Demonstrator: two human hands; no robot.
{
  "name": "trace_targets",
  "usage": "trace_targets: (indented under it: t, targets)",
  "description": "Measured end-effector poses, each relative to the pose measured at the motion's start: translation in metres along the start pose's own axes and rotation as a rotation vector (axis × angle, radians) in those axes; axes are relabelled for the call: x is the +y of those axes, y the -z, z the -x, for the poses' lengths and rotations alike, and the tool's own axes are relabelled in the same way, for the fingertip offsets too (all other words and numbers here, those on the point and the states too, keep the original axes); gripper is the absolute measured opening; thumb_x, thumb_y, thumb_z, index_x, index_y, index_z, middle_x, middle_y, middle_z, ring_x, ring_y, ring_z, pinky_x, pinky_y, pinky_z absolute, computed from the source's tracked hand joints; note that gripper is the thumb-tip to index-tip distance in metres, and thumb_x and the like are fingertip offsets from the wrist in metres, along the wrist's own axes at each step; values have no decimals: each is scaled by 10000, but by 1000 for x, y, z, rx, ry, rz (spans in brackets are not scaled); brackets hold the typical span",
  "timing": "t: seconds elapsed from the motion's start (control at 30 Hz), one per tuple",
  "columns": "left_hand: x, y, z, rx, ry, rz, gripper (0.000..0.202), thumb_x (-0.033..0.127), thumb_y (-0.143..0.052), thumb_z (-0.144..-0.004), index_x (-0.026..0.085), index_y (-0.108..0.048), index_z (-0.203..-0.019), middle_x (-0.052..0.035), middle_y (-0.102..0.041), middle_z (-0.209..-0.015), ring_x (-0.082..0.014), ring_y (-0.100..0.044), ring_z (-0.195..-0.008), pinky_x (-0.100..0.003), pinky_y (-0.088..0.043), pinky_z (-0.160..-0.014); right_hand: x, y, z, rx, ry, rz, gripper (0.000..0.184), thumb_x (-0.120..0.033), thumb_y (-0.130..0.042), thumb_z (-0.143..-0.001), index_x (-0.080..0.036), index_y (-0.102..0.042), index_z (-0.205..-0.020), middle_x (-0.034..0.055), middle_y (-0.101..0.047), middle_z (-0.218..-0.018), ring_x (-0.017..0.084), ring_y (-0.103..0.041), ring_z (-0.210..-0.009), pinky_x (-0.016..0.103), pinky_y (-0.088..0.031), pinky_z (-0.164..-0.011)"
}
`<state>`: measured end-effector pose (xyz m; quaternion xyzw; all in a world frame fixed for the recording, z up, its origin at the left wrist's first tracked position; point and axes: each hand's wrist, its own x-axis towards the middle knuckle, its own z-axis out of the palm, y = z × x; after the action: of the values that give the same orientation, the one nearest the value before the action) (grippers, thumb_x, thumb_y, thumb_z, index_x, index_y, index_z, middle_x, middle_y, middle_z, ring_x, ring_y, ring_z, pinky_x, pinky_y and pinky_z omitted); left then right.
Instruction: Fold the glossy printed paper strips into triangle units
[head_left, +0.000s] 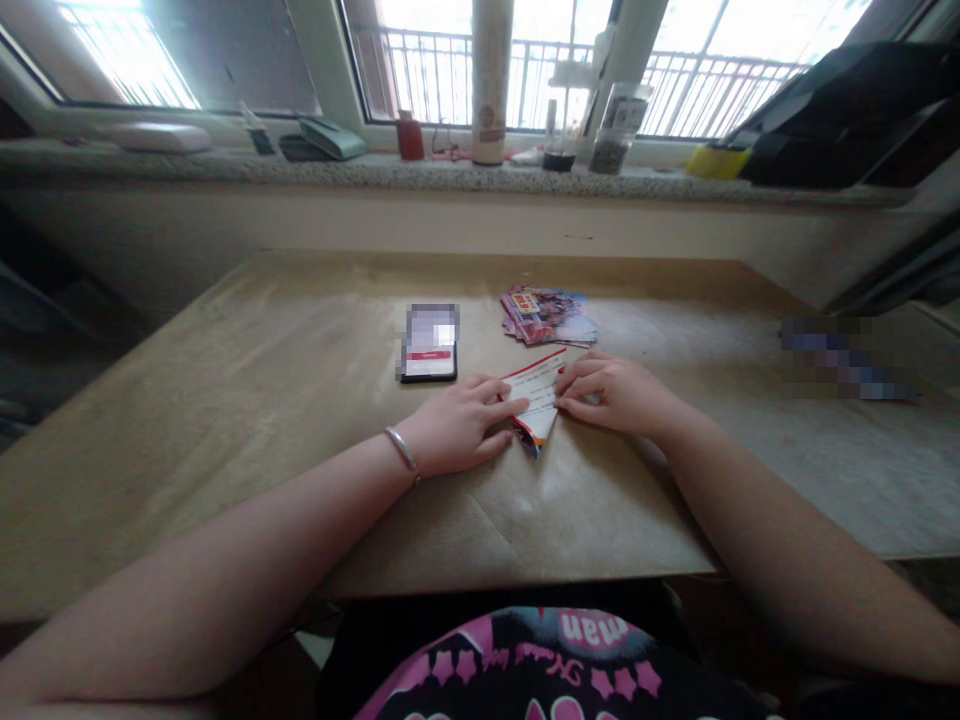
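Observation:
A folded sheet of printed paper [534, 392], white with red edges and lines of text, lies on the table between my hands. Its lower tip shows a coloured, dark patterned side. My left hand [466, 420], with a silver bracelet at the wrist, rests its outstretched fingers on the paper's left part. At the right edge, the thumb and fingers of my right hand [609, 392] are pinched together on the paper. Just beyond it lies a loose pile of colourful printed cards or leaflets [551, 316]. A phone [429, 343] with a lit, blurred screen is left of the pile.
The table [247, 400] has a tan, glossy cover. A blurred bluish item [847, 362] lies at its right side. Behind, the window sill [420, 175] carries a tall bottle [491, 90], a red container [409, 136], a clear jar [619, 130] and a black bag [840, 120].

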<state>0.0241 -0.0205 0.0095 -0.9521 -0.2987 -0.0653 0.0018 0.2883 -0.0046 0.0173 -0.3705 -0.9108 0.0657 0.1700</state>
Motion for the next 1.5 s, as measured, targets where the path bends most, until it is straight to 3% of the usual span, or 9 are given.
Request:
trace_targets:
  t: [0.7,1.27,1.5]
  targets:
    - [0,-1,-1,5,-2,32,458,379,-442,-955,215,-496,-1380,-113,-509,-1365,-265,-451,-1270,-417,-376,-1093,-10,-5,-5,62,-207,386,288,-309,-523,-892,-208,-782,-815,34,-762,-961,220,-663,-902,327,-481,-746]
    - [0,-1,0,10,-10,12,453,385,-438,-955,223,-504,-1374,-112,-517,-1340,-268,-469,-1232,-419,-393,-1071,-19,-12,-7,98,-421,493,334,-454,-513,-876,-240,-768,-909,56,-749,-973,223,-665,-834,312,-427,-600]
    - [-1,-3,0,10,-13,-5,465,398,-417,-962,226,-488,-1388,-105,-510,-1348,-270,-459,-1240,-412,-389,-1071,-18,-11,-9,50,-462,495,352,-458,-517,-859,-228,-756,-976,87,-729,-1036,263,-640,-905,328,-431,-623]
